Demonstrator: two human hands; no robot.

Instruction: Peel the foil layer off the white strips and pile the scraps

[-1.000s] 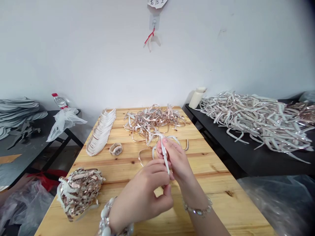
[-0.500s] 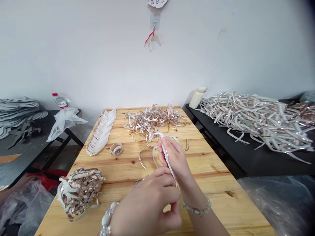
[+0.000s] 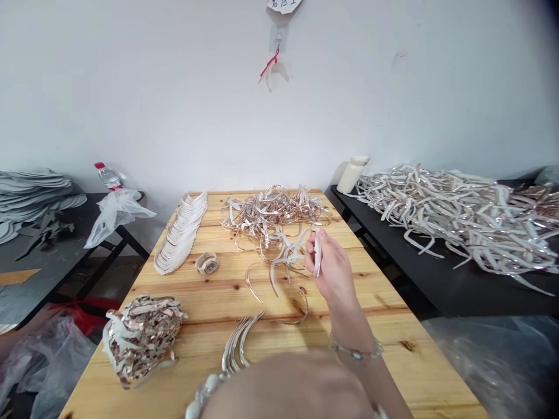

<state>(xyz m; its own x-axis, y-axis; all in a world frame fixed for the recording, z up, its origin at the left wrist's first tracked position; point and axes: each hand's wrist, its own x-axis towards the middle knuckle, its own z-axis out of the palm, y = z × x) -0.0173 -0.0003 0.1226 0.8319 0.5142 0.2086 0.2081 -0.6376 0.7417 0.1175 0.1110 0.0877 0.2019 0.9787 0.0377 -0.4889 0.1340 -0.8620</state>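
Observation:
My right hand (image 3: 334,265) is closed around a pale strip (image 3: 317,256) with a pinkish metallic edge, held upright between thumb and fingers. Low in the picture is my left hand (image 3: 301,384), smeared by motion, its fingers hidden. Just beyond it several curved metallic strips (image 3: 238,340) lie side by side. One thin curved strip (image 3: 301,311) rests alone to their right. Loose pale strips (image 3: 290,256) lie just left of my right hand, in front of a tangled heap of rose-gold and white strips (image 3: 275,209).
On the wooden table (image 3: 367,372) are a neat row of white strips (image 3: 181,233), a wristwatch-like item (image 3: 207,263) and a crumpled bundle of strips (image 3: 142,337). A side table at right bears a large strip pile (image 3: 463,215) and a cream bottle (image 3: 353,174); grey sheets (image 3: 35,195) are stacked left.
My left hand has come away from the strip and moved down and right, uncovering the curved strips. My right hand has shifted right, still gripping a strip.

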